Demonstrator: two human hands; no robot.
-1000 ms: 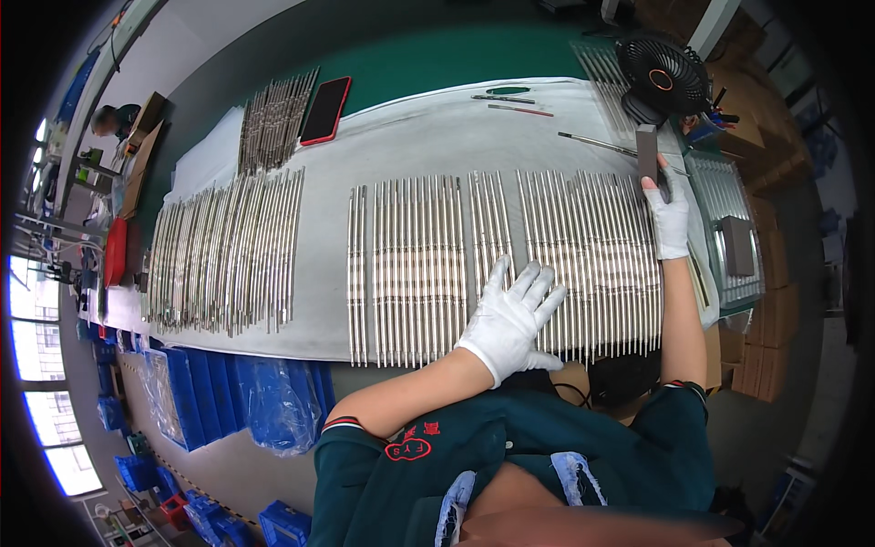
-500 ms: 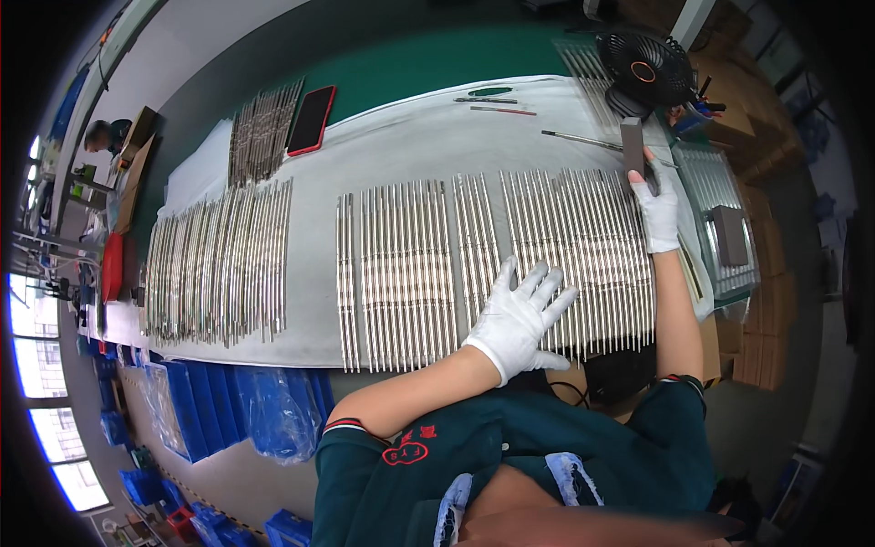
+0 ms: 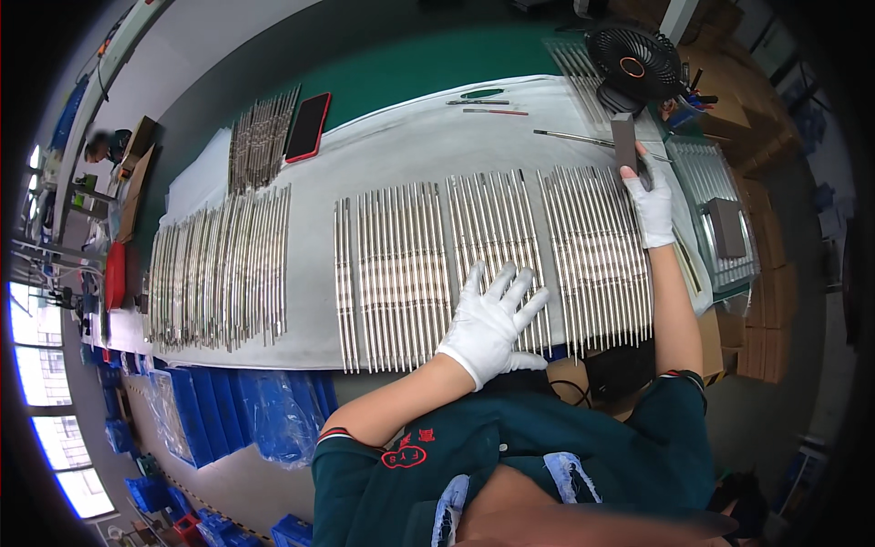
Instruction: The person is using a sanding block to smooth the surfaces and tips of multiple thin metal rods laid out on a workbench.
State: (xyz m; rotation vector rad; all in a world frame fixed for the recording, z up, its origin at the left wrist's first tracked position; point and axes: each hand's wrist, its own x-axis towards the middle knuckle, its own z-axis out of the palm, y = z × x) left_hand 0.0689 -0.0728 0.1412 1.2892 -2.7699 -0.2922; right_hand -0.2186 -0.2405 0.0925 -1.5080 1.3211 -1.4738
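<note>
Metal rods lie side by side in groups on a white cloth (image 3: 314,237). My left hand (image 3: 490,319), in a white glove, is open, its fingers spread over the near part of a middle rod group (image 3: 497,214). To its right, past a narrow gap, is another rod group (image 3: 597,255). To its left lie a wider group (image 3: 401,264) and a thin strip of a few rods (image 3: 343,283). My right hand (image 3: 652,208), also gloved with bare thumb and fingertip showing, grips a grey-brown rectangular block (image 3: 624,141) beyond the right group's far end.
A large rod group (image 3: 219,269) lies at the left, with darker rods (image 3: 262,137) and a red-edged phone (image 3: 308,128) behind. A black fan (image 3: 633,67) stands far right. Near it are a loose rod (image 3: 572,137) and a second block (image 3: 726,228) on clear trays (image 3: 702,173).
My left hand has slid left, and several rods have moved with it from the right group to join the middle one. The gap now lies farther right. My right hand still holds the block.
</note>
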